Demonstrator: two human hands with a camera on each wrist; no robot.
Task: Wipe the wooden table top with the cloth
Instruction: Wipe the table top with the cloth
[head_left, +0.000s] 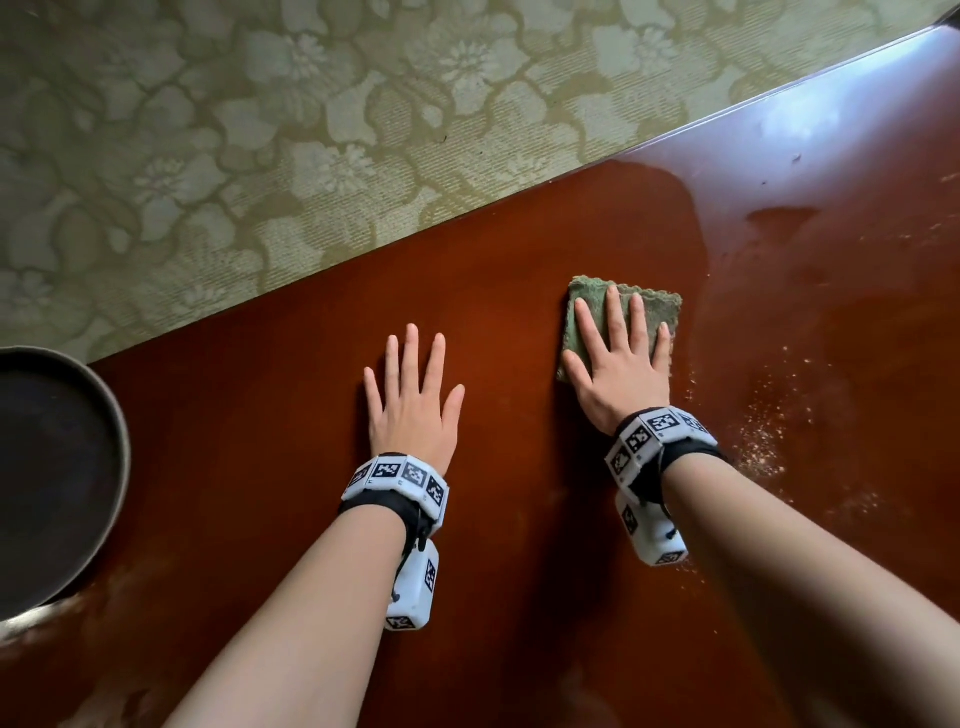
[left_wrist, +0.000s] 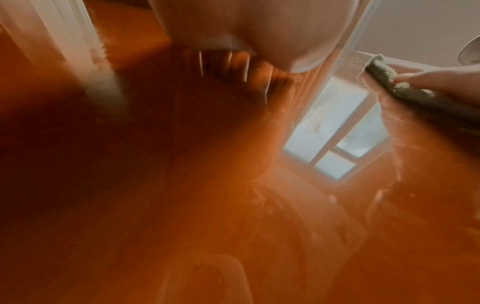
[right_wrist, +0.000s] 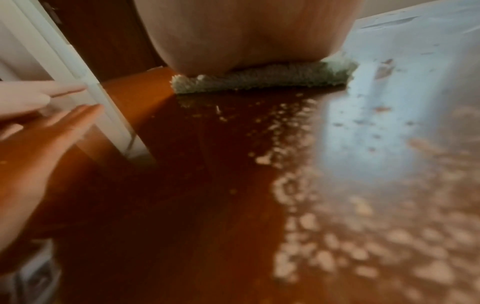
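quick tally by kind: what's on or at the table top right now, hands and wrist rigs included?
Hands: 2, left hand flat on the bare wooden table top, right hand flat on the cloth
Green cloth: 1
Round dark tray: 1, at the left edge
Marker-covered wrist rigs: 2, left, right
Total: 6
Pale crumbs lie right of the cloth, not counted.
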